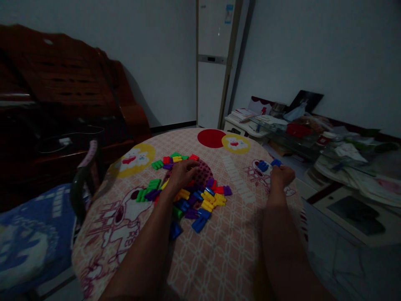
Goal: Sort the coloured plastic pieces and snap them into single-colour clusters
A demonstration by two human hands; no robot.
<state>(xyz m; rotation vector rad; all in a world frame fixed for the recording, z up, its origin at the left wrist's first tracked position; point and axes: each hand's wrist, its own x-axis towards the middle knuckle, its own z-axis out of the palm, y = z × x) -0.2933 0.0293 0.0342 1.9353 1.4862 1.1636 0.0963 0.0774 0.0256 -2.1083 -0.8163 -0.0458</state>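
Plastic toy building blocks in green, red, yellow, purple and blue lie in a loose pile on the round table. Above the pile's far side is my left hand [184, 172], its fingers apart and bent, with nothing visible in them. Green blocks [150, 189] lie left of it, yellow blocks [210, 200] to its right, and a blue block [201, 220] nearer me. At the table's right side, my right hand [283, 174] is closed on a blue block [276, 162]. Another blue block [263, 167] sits just left of that hand.
A patterned cloth [216, 259] covers the table. On the left stand a chair with a blue cushion [34, 238] and a wooden bench [69, 79]. A cluttered glass-topped cabinet [288, 138] runs along the right wall. A tall white unit [211, 88] occupies the far corner.
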